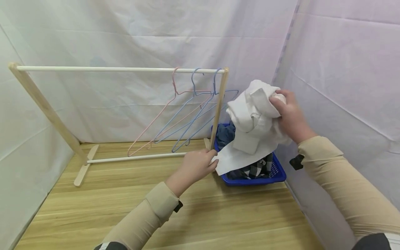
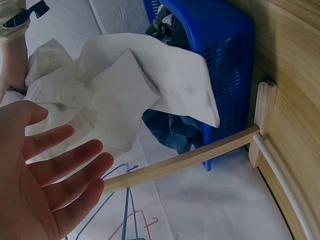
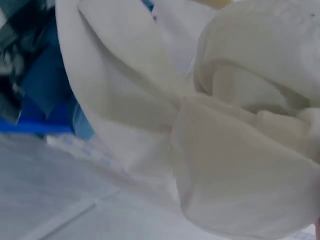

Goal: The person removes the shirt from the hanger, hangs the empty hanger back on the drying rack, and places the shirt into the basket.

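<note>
1. The white garment [image 1: 254, 118] is held bunched and crumpled above the blue basket [image 1: 276, 173], its folds thick and creased, with one flat corner hanging down toward the left hand.
2. It is gripped at its upper part by the right hand [image 1: 289, 114], whose fingers are curled into the cloth; in the right wrist view the frame is filled by the white folds [image 3: 225, 150].
3. The left hand [image 1: 197, 166] is seen below and to the left of the right hand, its fingertips at the lower edge of the hanging corner; in the left wrist view the palm [image 2: 45, 185] is spread with the fingers straight, and nothing is clasped in it.
4. Dark blue and checked clothes [image 1: 250, 170] are seen in the basket, directly beneath the garment.
5. A wooden drying rack [image 1: 218, 104] is placed just beyond the left hand, its near upright between that hand and the basket.
6. A pink hanger [image 1: 156, 119] and two blue hangers [image 1: 190, 121] are hung on the top rail, left of the garment.
7. White sheeting [image 1: 343, 69] is hung close behind the right hand.
</note>
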